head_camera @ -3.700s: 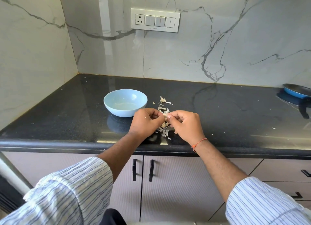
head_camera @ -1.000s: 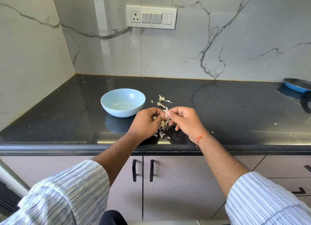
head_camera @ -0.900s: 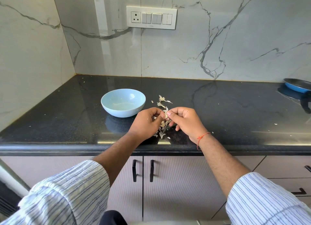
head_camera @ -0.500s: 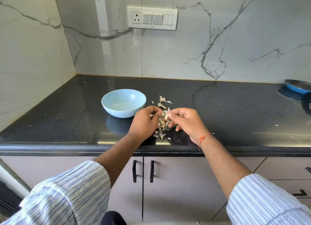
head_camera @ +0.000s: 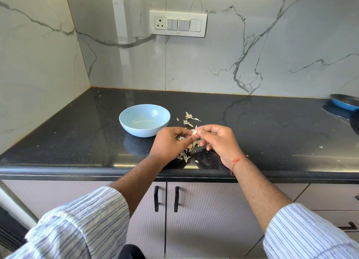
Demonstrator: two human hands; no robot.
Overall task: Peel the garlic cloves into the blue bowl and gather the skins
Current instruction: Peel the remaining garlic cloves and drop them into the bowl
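No readable text, label, brand or number is showing anywhere; the switch panel [head_camera: 178, 23] on the wall is carrying small marks too blurred to read.

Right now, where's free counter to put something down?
Bare stretches: left of the blue bowl toward the side wall, and the wide span between the right hand and the blue pan. Crowded: garlic skins under both hands, beside the bowl.

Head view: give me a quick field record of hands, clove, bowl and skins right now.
left hand: fingers curled at the garlic clove
right hand: pinches the same clove
blue bowl: upright on the countertop, left of the hands; contents unclear
skins: scattered beside the bowl and under the hands, not gathered
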